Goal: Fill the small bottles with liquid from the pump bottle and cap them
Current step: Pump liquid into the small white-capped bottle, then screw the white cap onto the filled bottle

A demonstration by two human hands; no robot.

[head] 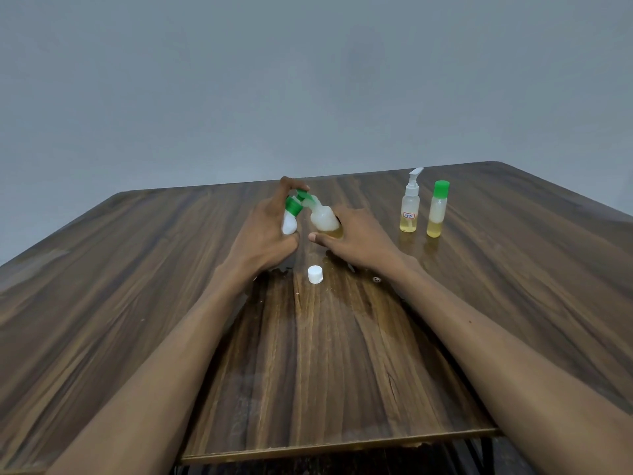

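Observation:
My left hand (267, 231) grips a small white bottle (289, 221) with a green collar, tilted to the right. My right hand (359, 240) holds a rounded translucent bottle (323, 217) with yellow liquid in its base, tilted left. Its neck meets the small bottle's mouth at mid-table. A green top piece (303, 194) sits at that junction under my left index finger. A loose white cap (315, 274) lies on the wooden table (137, 303) just in front of both hands.
At the back right stand a clear pump bottle (410, 207) with a small label and yellow liquid, and beside it a green-capped small bottle (437, 210) part full of yellow liquid. Wet patches shine on the wood near the hands. The table's near edge runs below my forearms.

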